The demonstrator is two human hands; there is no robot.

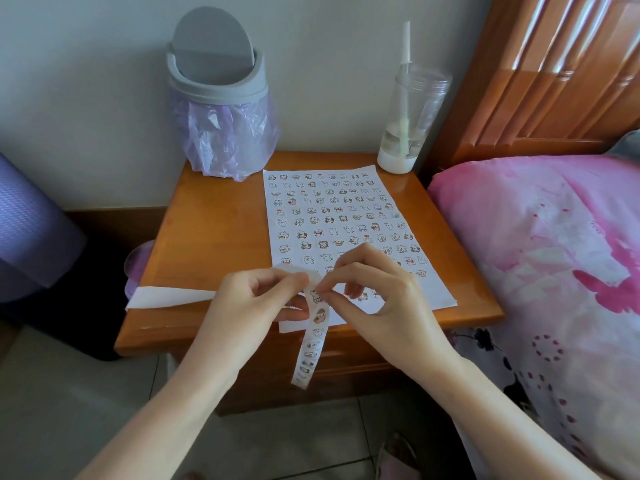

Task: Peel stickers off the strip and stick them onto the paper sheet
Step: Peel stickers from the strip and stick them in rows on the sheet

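Note:
A white paper sheet [349,216] lies on the wooden bedside table [214,220], covered with rows of small cartoon stickers. Over its near edge my left hand [249,299] pinches the top of a white sticker strip [311,341], which hangs down past the table's front. My right hand [374,292] has thumb and forefinger on the uppermost sticker [316,295] of the strip. The used backing runs off to the left as a white band [166,296]. The near rows of the sheet are hidden behind my hands.
A grey swing-lid bin [218,98] with a purple liner stands at the table's back left. A clear tumbler [408,123] with a straw stands back right. A bed with pink bedding [547,254] borders the right side. A purple rolled mat [31,223] is at far left.

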